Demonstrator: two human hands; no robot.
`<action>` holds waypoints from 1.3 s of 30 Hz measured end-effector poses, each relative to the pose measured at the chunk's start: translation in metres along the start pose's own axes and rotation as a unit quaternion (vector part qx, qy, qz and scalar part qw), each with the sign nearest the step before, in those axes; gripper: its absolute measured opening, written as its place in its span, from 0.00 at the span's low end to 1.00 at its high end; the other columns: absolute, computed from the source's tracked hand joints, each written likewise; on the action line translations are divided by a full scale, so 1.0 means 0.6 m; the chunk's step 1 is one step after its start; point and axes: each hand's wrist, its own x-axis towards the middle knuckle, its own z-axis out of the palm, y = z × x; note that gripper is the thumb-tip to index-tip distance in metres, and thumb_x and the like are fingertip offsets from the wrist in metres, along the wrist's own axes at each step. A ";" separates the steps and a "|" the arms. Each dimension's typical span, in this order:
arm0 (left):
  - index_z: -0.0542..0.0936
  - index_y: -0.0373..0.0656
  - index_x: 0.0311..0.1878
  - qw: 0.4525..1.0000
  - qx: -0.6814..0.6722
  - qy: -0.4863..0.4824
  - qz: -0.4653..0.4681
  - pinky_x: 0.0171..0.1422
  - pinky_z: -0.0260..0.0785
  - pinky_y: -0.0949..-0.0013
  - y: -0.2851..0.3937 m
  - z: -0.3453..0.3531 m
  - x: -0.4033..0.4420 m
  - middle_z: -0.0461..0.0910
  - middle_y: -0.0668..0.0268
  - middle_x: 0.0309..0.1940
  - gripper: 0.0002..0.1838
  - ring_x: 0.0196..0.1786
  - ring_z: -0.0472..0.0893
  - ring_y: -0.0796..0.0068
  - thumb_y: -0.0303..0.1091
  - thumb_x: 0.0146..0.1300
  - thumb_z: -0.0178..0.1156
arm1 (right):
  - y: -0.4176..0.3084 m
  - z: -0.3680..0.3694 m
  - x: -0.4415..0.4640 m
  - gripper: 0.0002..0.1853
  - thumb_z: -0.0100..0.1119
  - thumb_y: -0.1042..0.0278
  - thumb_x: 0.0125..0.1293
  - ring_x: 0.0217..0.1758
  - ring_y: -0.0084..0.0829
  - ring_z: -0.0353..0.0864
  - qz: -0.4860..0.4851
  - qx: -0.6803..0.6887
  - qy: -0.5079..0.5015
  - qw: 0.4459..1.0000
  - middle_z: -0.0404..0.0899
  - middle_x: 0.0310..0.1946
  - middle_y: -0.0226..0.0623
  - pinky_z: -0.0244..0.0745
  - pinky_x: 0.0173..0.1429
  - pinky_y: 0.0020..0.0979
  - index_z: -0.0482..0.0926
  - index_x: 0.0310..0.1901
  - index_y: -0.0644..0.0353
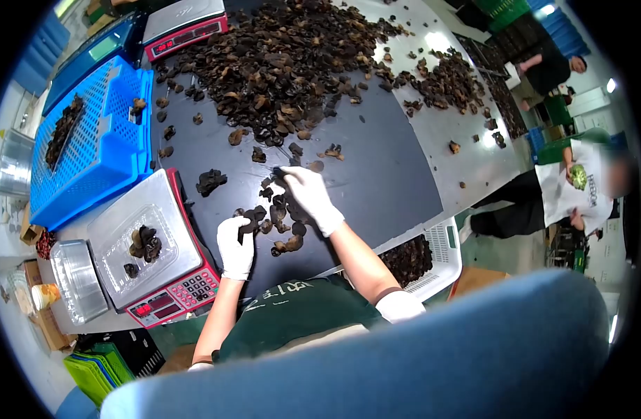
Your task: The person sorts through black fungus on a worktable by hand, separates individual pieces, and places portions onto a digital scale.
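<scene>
1. The loose dark pieces [278,216] lie in a small scatter on the black mat [383,153], toward the near edge of the bench and between your hands.
2. Your gloved left hand [234,250] is half curled, a dark piece at its fingertips; you may be pinching it, but I cannot tell.
3. Your gloved right hand [308,194] reaches with fingers together, their tips at another dark piece; whether they grip it, I cannot tell.
4. To handle these well, lift each piece lightly by its rim and part any that cling; they look brittle or slippery.
5. By the bench's near left corner, the scale [195,288] carries a clear tray [114,262] with a few pieces [146,244]; keep your left sleeve off its plate.
6. The large heap [285,63] spreads toward the far edge, its lower layers hidden.
7. The white crate [442,255] below the near edge is partly covered by your right arm; the scale's digits are too small to read.
</scene>
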 end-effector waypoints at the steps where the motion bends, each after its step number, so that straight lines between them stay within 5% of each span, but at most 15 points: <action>1: 0.78 0.41 0.40 0.999 -0.028 0.026 -0.038 0.54 0.70 0.59 -0.003 0.002 -0.002 0.80 0.58 0.37 0.09 0.44 0.78 0.54 0.23 0.54 0.62 | 0.001 -0.019 -0.005 0.12 0.56 0.68 0.66 0.34 0.30 0.81 0.098 0.078 -0.029 0.992 0.83 0.33 0.37 0.75 0.41 0.29 0.81 0.47 0.62; 2: 0.78 0.39 0.44 0.995 -0.069 0.000 -0.075 0.53 0.71 0.64 -0.015 0.003 -0.004 0.81 0.60 0.38 0.09 0.43 0.80 0.62 0.22 0.59 0.60 | 0.002 -0.039 -0.009 0.12 0.55 0.68 0.68 0.31 0.24 0.80 0.199 0.150 -0.044 0.968 0.83 0.32 0.35 0.75 0.38 0.25 0.81 0.47 0.65; 5: 0.77 0.38 0.52 0.955 -0.203 -0.007 -0.215 0.51 0.71 0.69 0.005 0.010 0.008 0.81 0.62 0.39 0.13 0.42 0.80 0.71 0.24 0.63 0.58 | -0.019 -0.093 -0.030 0.12 0.57 0.68 0.67 0.30 0.21 0.77 0.264 0.196 -0.036 0.944 0.82 0.31 0.32 0.72 0.35 0.24 0.82 0.45 0.66; 7: 0.73 0.39 0.61 0.941 -0.246 -0.029 -0.229 0.51 0.71 0.73 -0.004 0.017 0.008 0.81 0.64 0.42 0.20 0.43 0.79 0.78 0.26 0.66 0.57 | -0.030 -0.112 -0.047 0.11 0.57 0.68 0.67 0.27 0.17 0.73 0.310 0.209 -0.026 0.927 0.80 0.29 0.28 0.70 0.31 0.22 0.82 0.45 0.66; 11: 0.76 0.39 0.57 0.927 -0.253 -0.066 -0.269 0.46 0.70 0.77 0.010 0.021 0.026 0.81 0.67 0.40 0.15 0.39 0.77 0.82 0.27 0.68 0.54 | -0.018 -0.127 -0.085 0.10 0.57 0.67 0.68 0.25 0.16 0.72 0.329 0.250 0.021 0.910 0.79 0.28 0.26 0.67 0.28 0.20 0.82 0.43 0.65; 15: 0.81 0.41 0.47 0.905 -0.247 -0.114 -0.326 0.32 0.68 0.76 0.007 0.016 0.029 0.77 0.72 0.32 0.11 0.31 0.72 0.85 0.34 0.72 0.51 | -0.001 -0.115 -0.112 0.12 0.56 0.65 0.68 0.40 0.22 0.78 0.231 0.137 0.031 0.963 0.83 0.36 0.35 0.73 0.47 0.26 0.81 0.42 0.66; 18: 0.78 0.41 0.38 0.923 -0.245 -0.125 -0.268 0.25 0.63 0.74 -0.038 0.038 0.014 0.75 0.69 0.27 0.18 0.24 0.72 0.79 0.44 0.75 0.46 | -0.014 -0.106 -0.123 0.09 0.59 0.68 0.67 0.40 0.22 0.77 0.254 0.128 0.015 0.959 0.82 0.36 0.34 0.73 0.48 0.26 0.81 0.40 0.65; 19: 0.77 0.42 0.38 0.787 -0.419 -0.123 -0.435 0.24 0.62 0.74 -0.031 0.030 0.015 0.74 0.69 0.26 0.20 0.23 0.71 0.77 0.48 0.75 0.45 | -0.016 -0.103 -0.126 0.09 0.59 0.68 0.67 0.41 0.22 0.77 0.244 0.142 0.013 0.959 0.82 0.36 0.34 0.73 0.48 0.26 0.81 0.40 0.65; 23: 0.76 0.42 0.46 0.705 -0.533 -0.100 -0.457 0.26 0.64 0.75 0.007 0.029 0.022 0.76 0.67 0.30 0.20 0.26 0.73 0.79 0.51 0.75 0.46 | -0.071 -0.117 -0.117 0.12 0.61 0.68 0.66 0.40 0.21 0.78 0.210 0.199 -0.024 0.957 0.81 0.37 0.32 0.75 0.46 0.26 0.81 0.48 0.63; 25: 0.76 0.41 0.49 0.712 -0.548 -0.111 -0.424 0.29 0.68 0.76 0.016 0.027 0.021 0.77 0.67 0.33 0.14 0.29 0.75 0.78 0.42 0.72 0.53 | -0.067 -0.114 -0.122 0.14 0.61 0.67 0.66 0.38 0.21 0.79 0.184 0.185 -0.041 0.964 0.81 0.38 0.32 0.76 0.43 0.26 0.80 0.52 0.61; 26: 0.76 0.40 0.51 0.735 -0.534 -0.131 -0.396 0.30 0.69 0.76 0.016 0.030 0.020 0.77 0.67 0.35 0.13 0.30 0.76 0.79 0.38 0.70 0.56 | -0.077 -0.118 -0.125 0.15 0.61 0.68 0.66 0.38 0.21 0.78 0.335 0.337 -0.078 0.876 0.81 0.39 0.32 0.76 0.44 0.25 0.79 0.53 0.60; 28: 0.75 0.39 0.52 0.756 -0.510 -0.141 -0.385 0.32 0.72 0.77 0.019 0.029 0.017 0.78 0.67 0.37 0.13 0.31 0.77 0.80 0.28 0.66 0.60 | -0.065 -0.110 -0.130 0.16 0.61 0.69 0.66 0.39 0.20 0.78 0.285 0.322 -0.073 0.900 0.81 0.40 0.31 0.76 0.45 0.25 0.79 0.55 0.60; 30: 0.76 0.38 0.50 0.778 -0.485 -0.151 -0.370 0.28 0.70 0.78 0.011 0.033 0.013 0.78 0.66 0.35 0.10 0.27 0.76 0.81 0.29 0.67 0.58 | -0.057 -0.099 -0.130 0.17 0.61 0.70 0.66 0.40 0.20 0.78 0.217 0.278 -0.058 0.934 0.82 0.41 0.31 0.76 0.46 0.25 0.79 0.55 0.60; 39: 0.79 0.35 0.44 0.833 -0.381 -0.178 -0.360 0.21 0.63 0.78 0.027 0.023 0.006 0.80 0.66 0.27 0.14 0.19 0.71 0.83 0.38 0.72 0.53 | -0.065 -0.096 -0.135 0.11 0.56 0.67 0.70 0.43 0.22 0.78 0.259 0.254 -0.042 0.931 0.84 0.40 0.34 0.74 0.52 0.27 0.82 0.46 0.64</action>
